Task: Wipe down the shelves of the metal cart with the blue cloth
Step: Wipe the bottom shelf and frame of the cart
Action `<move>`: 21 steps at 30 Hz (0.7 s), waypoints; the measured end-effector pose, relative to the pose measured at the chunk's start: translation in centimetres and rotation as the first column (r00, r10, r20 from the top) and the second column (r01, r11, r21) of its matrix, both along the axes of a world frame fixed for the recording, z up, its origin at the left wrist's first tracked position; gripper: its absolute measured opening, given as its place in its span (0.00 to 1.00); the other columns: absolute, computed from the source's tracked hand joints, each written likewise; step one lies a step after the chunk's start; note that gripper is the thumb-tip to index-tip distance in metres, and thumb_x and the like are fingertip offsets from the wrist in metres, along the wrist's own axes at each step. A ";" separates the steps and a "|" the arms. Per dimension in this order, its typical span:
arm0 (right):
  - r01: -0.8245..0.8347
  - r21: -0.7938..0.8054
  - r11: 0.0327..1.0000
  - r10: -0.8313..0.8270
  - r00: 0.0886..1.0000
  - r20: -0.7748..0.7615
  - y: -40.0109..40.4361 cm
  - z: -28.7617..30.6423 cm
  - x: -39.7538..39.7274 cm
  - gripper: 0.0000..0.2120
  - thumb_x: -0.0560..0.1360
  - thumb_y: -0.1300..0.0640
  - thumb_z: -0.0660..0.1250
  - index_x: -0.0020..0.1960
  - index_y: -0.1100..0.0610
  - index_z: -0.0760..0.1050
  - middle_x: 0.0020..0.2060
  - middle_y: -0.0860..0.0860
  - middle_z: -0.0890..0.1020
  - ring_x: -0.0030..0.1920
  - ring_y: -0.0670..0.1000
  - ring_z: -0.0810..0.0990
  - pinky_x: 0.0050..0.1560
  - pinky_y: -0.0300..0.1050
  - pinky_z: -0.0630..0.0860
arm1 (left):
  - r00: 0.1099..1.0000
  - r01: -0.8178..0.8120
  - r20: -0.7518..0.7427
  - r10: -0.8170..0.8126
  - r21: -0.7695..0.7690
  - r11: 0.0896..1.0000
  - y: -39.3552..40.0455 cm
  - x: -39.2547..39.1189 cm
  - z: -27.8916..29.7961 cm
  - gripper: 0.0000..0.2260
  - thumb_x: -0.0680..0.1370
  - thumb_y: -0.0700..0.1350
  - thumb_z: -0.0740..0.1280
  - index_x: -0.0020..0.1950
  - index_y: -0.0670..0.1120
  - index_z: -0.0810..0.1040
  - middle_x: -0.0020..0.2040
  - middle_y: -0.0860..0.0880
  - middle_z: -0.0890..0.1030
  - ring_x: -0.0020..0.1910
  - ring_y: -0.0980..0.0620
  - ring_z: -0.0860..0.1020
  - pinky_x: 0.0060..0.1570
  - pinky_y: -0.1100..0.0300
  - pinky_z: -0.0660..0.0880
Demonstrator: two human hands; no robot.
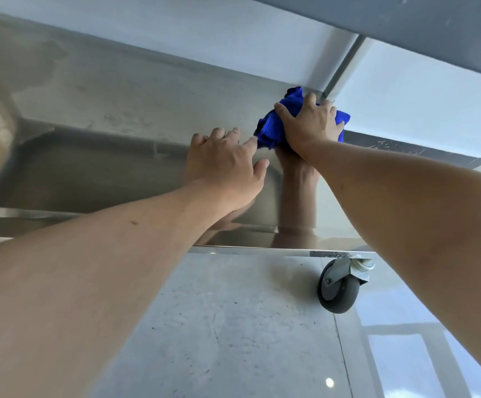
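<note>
Wiping the far corner of the cart's lower shelf

The left hand (pixel 228 165) lies flat, fingers spread, bracing on the metal shelf (pixel 113 116); at its two o'clock the right hand (pixel 309 124) is clamped down on the bunched blue cloth (pixel 271 130), pressed against the corner post (pixel 340 67). Best to work the cloth firmly into that corner seam, then sweep back toward nine o'clock in overlapping strokes across the smudged steel.

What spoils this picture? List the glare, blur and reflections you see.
Head view: a blurred tan smear covers the left edge; the shiny shelf mirrors both forearms below the right hand and left hand; a bright light spot glares on the floor; wide-angle lens bends the cart's straight edges; the blue cloth and wheel stay sharp.
</note>
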State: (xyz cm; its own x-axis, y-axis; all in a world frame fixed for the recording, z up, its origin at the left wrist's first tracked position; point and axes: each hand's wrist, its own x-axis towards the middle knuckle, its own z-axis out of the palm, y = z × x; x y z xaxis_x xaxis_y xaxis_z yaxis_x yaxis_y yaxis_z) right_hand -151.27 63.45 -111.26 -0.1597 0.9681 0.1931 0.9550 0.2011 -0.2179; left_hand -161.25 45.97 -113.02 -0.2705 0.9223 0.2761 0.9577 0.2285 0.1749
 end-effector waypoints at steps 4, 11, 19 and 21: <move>-0.066 -0.046 0.997 0.066 0.998 -0.003 0.5 0.1 0.4 0.32 0.76 0.30 0.52 0.59 0.55 0.74 0.59 0.57 0.77 0.66 0.59 0.67 0.68 0.60 0.61 | 1.000 0.006 0.018 -0.005 -0.061 0.998 -0.2 0.1 0.4 0.24 0.79 0.63 0.51 0.70 0.55 0.71 0.71 0.46 0.73 0.68 0.43 0.69 0.61 0.45 0.63; -0.083 -0.120 0.989 0.097 0.989 0.114 0.1 0.3 -0.5 0.36 0.76 0.30 0.45 0.72 0.52 0.67 0.73 0.56 0.68 0.76 0.58 0.56 0.73 0.65 0.54 | 0.958 0.077 0.278 -0.070 -0.017 0.997 -2.6 -4.5 2.1 0.15 0.77 0.58 0.61 0.39 0.48 0.75 0.41 0.49 0.79 0.47 0.45 0.76 0.45 0.53 0.71; -0.195 -0.150 0.969 0.213 0.970 0.116 -3.7 0.5 -6.7 0.35 0.76 0.29 0.45 0.73 0.50 0.66 0.73 0.54 0.68 0.76 0.58 0.55 0.72 0.66 0.54 | 0.991 -0.128 0.047 0.124 0.094 0.987 -8.4 -11.7 2.1 0.11 0.78 0.53 0.62 0.46 0.50 0.81 0.45 0.50 0.82 0.48 0.44 0.75 0.46 0.52 0.69; -0.240 -0.156 0.958 0.259 0.958 0.121 -5.1 0.6 -9.4 0.36 0.76 0.29 0.45 0.74 0.50 0.65 0.73 0.53 0.67 0.77 0.58 0.54 0.72 0.66 0.54 | 0.991 -0.133 0.032 0.131 0.092 0.987 -9.7 -12.6 2.2 0.12 0.78 0.54 0.61 0.45 0.49 0.80 0.44 0.50 0.81 0.48 0.45 0.75 0.48 0.51 0.71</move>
State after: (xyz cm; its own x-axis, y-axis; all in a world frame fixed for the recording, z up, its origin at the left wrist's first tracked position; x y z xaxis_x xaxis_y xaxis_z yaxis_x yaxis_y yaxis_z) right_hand -160.67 58.34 -110.70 -0.4152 0.9095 0.0189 0.9010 0.4140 -0.1296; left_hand -173.80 36.29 -110.83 -0.3962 0.8485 0.3509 0.9151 0.3340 0.2258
